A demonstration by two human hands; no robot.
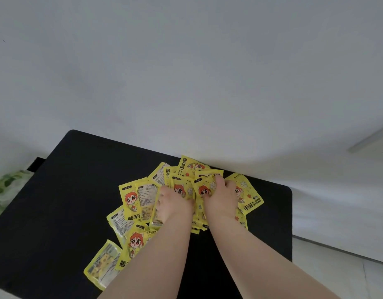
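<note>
My left hand (175, 205) and right hand (221, 198), close together, curl their fingers around yellow packets (180, 189) in the heap lying far right on the black table (56, 190).

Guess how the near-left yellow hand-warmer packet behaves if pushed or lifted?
Probably floppy: the packet is a flat, thin film pouch. Likely light, lying that flat. Glossy film on the smooth black table should slide, not roll.
</note>
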